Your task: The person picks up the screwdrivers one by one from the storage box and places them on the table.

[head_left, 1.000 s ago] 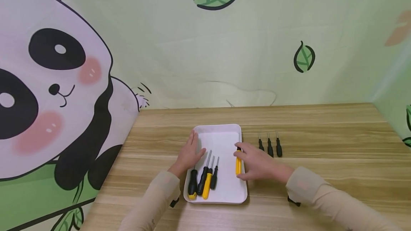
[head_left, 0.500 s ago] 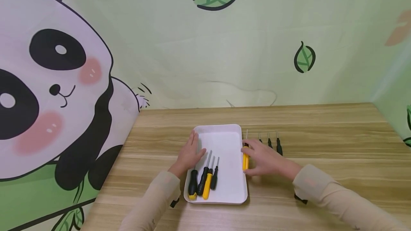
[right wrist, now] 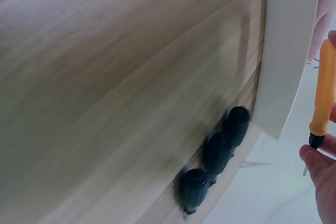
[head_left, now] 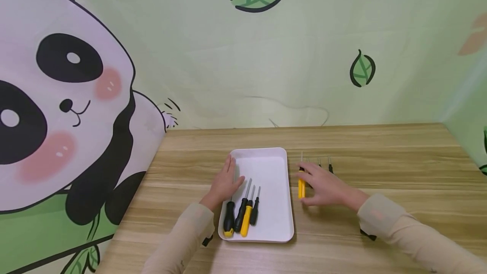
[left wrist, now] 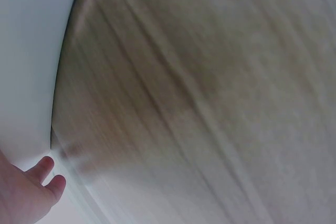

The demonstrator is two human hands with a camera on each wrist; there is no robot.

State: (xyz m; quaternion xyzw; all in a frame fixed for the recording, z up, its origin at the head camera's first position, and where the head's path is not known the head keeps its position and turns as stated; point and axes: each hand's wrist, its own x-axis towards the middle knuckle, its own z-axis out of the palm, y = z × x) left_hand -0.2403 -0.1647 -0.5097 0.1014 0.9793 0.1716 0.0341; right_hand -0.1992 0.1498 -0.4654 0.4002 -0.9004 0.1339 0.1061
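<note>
My right hand [head_left: 329, 186] pinches a yellow-handled screwdriver [head_left: 301, 187] between thumb and fingertips, just right of the white tray [head_left: 272, 198]. Its shaft points away from me; the right wrist view shows the yellow handle held above the table. At the tray's left rim rests my left hand [head_left: 222, 185], fingers extended along the side and thumb over the inside. In the tray's left half lie a black screwdriver with a yellow end [head_left: 228, 219], a plain black screwdriver [head_left: 240, 215], another yellow screwdriver [head_left: 246, 220] and a small black screwdriver [head_left: 255, 212].
Three small black screwdrivers stand in a row on the table right of the tray; my right hand partly covers them in the head view. The right wrist view shows their black handles [right wrist: 193, 188]. Behind the wooden table [head_left: 399, 151] hangs a printed panda backdrop [head_left: 205, 62].
My right hand has lifted the yellow screwdriver out of the tray's right side and carried it rightward over the rim, toward the small black screwdrivers. The left hand has stayed in place.
</note>
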